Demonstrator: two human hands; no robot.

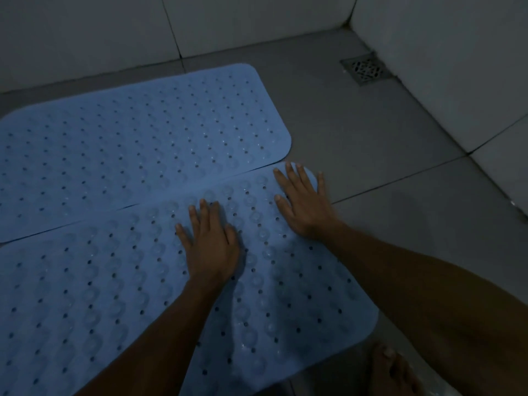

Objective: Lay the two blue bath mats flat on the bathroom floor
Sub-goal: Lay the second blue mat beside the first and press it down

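Two blue bath mats with holes and round suction cups lie side by side on the grey tiled floor. The far mat [137, 144] lies flat near the back wall. The near mat [94, 298] lies along its front edge, touching or slightly overlapping it. My left hand [210, 241] rests palm down on the near mat, fingers spread. My right hand [304, 202] presses flat on that mat's far right corner, fingers spread, holding nothing.
A square metal floor drain [365, 69] sits in the far right corner. Light tiled walls [445, 67] close off the back and right. Bare grey floor [371, 144] lies right of the mats. A bare foot [391, 370] stands at the bottom right.
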